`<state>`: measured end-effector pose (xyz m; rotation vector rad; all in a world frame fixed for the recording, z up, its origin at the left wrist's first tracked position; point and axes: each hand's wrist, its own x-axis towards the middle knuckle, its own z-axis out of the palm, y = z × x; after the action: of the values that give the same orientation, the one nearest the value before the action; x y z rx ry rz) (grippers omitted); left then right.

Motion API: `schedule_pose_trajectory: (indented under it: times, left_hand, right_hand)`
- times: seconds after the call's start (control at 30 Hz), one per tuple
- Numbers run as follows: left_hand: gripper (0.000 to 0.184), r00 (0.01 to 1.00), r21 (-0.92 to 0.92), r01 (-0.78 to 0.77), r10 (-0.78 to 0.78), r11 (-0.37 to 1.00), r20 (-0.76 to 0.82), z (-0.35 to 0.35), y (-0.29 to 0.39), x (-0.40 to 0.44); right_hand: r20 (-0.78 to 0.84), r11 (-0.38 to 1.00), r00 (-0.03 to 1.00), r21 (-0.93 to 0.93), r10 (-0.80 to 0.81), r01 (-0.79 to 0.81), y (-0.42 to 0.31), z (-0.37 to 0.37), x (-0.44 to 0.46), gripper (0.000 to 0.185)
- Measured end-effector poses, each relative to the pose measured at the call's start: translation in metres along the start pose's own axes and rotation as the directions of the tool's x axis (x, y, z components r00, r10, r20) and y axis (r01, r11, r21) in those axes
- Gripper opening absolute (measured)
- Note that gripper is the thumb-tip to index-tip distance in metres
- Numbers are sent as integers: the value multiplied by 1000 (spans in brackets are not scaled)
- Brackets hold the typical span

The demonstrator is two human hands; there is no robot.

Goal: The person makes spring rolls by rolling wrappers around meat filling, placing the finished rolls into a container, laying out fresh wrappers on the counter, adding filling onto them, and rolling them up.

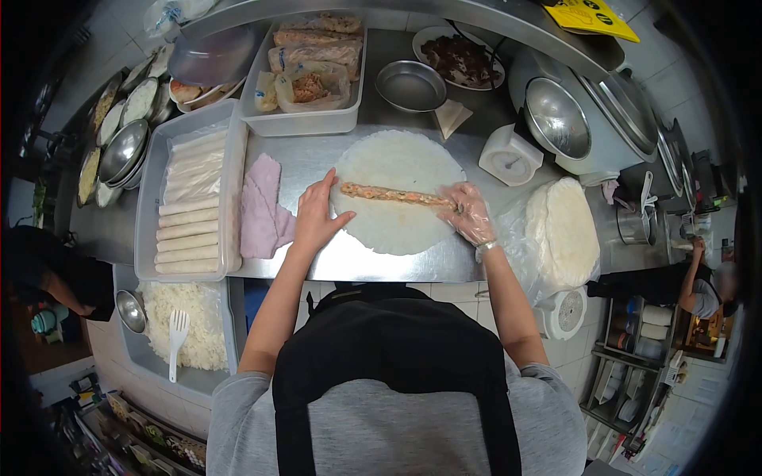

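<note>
A round, pale wrapper sheet (401,230) lies flat on the steel counter, with a long strip of orange-brown minced filling (389,193) across it. My left hand (319,208) is bare and rests at the sheet's left edge, thumb spread away from the fingers, holding nothing. My right hand (468,213), in a clear plastic glove, has its fingers curled down on the right end of the filling. Its fingertips partly hide that end. Beside my right hand, a stack of pale round wrappers (562,226) sits in a plastic bag.
On the left, a plastic tub (232,190) holds several white rolls, next to a pink cloth (262,208). Behind are a tub of bagged filling (359,103), a metal bowl (411,86) and a white scale (510,155). Other people stand at both sides.
</note>
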<state>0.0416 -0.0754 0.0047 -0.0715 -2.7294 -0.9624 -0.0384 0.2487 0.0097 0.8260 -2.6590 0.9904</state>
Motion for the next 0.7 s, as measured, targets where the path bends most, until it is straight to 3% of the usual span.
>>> schedule_pose_trajectory:
  times: [0.07,0.2,0.27,0.4,0.47,0.6,0.7]
  left_hand:
    - [95,1000,-9,-12,12,1000,-12,1,-1,0]
    - [96,1000,-4,-4,4,1000,-12,1,-1,0]
    - [96,1000,-6,-3,3,1000,-11,0,0,0]
    - [96,1000,-4,5,-5,1000,-4,1,0,0]
    - [97,1000,-2,-6,6,1000,-13,1,0,0]
    - [97,1000,4,1,-1,1000,-10,2,0,1]
    - [97,1000,7,2,-2,1000,-14,1,0,0]
  right_hand:
    - [117,988,988,110,99,-112,7,1,-3,47]
    - [133,986,986,119,103,-119,6,-4,-6,52]
    - [-38,992,991,31,127,-126,-10,-11,-6,48]
    - [-26,996,996,-21,85,-86,8,-8,-12,47]
    - [115,998,992,-8,58,-58,18,-9,-11,61]
    - [109,998,993,-8,56,-55,14,-13,-14,62]
    - [-28,996,999,-78,40,-42,-2,-13,-12,56]
